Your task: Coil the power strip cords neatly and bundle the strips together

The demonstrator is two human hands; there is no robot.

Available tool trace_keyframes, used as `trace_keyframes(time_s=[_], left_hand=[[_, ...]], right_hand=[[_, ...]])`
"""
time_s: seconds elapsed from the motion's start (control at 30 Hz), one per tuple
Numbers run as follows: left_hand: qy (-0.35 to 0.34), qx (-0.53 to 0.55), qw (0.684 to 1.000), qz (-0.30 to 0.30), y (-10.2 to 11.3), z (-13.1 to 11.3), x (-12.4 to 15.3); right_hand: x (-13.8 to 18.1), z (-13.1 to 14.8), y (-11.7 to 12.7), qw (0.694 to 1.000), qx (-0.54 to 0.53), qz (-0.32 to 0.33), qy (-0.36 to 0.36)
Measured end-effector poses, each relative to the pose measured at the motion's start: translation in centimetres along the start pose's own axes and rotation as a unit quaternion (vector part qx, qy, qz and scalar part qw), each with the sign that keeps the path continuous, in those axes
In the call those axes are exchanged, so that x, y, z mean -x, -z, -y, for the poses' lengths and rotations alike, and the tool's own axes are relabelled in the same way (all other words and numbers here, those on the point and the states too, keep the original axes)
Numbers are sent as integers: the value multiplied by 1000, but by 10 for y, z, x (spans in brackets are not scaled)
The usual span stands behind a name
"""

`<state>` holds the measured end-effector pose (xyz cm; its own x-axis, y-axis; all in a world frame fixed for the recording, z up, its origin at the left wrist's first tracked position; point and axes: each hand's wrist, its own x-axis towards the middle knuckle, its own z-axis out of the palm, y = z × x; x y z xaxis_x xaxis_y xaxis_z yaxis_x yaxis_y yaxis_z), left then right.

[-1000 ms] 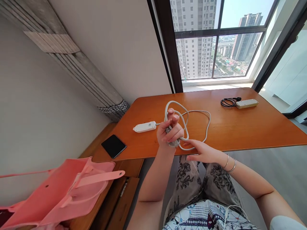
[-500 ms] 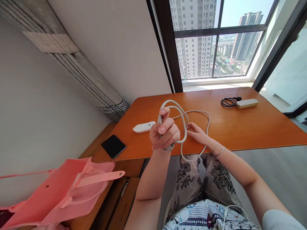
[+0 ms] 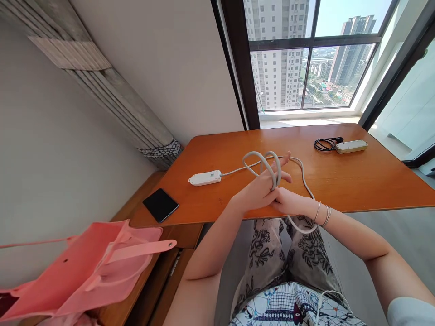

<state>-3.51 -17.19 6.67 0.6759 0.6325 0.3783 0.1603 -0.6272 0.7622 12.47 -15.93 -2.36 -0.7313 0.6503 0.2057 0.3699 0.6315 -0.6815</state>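
Loops of a white power cord (image 3: 261,159) go round my left hand (image 3: 260,190), whose fingers point away to the right, partly stretched out. Against its palm side presses my right hand (image 3: 288,200), closed on the same cord, its fingertips partly hidden behind the left hand. A slack length of cord hangs below my right wrist over the table's front edge. From the loops, the cord also runs left to a white power strip (image 3: 205,178) lying flat on the wooden table (image 3: 217,149).
A black phone (image 3: 161,205) lies at the table's left front corner. At the back right rests another power strip (image 3: 351,146) with a coiled black cord (image 3: 325,144). A pink bag (image 3: 102,267) stands open at lower left. Behind the table is a window (image 3: 306,77).
My left hand has turned over and moved right, carrying the cord loops. My right hand has moved slightly right and down, and the two hands now meet.
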Motion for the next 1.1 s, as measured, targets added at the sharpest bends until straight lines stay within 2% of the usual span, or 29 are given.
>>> trace_keyframes(time_s=[0.1, 0.2, 0.33, 0.5, 0.6, 0.77, 0.83, 0.97, 1.1], left_hand=[[38, -96, 993, 59, -4, -1, 0], [56, -97, 991, 73, -8, 4, 1], [92, -61, 993, 47, -10, 14, 2], [98, 34, 995, 11, -8, 20, 0], [111, 58, 992, 23, -8, 20, -1], [180, 89, 976, 78, -8, 15, 3], [205, 128, 962, 128, -8, 13, 5], [207, 271, 914, 220, -11, 11, 9], [190, 400, 867, 228, -20, 16, 12]], right_hand=[[8, 0, 14, 993, 78, 86, -7], [17, 6, 30, 969, 223, 106, -23], [27, 17, 45, 924, 381, 42, -15], [39, 28, 47, 884, 456, -104, -16], [44, 31, 47, 884, 434, -171, -26], [46, 28, 69, 919, 340, -201, 0], [44, 25, 80, 936, 297, -190, 18], [35, 22, 92, 974, 184, -116, 69], [27, 22, 92, 988, 114, -67, 75]])
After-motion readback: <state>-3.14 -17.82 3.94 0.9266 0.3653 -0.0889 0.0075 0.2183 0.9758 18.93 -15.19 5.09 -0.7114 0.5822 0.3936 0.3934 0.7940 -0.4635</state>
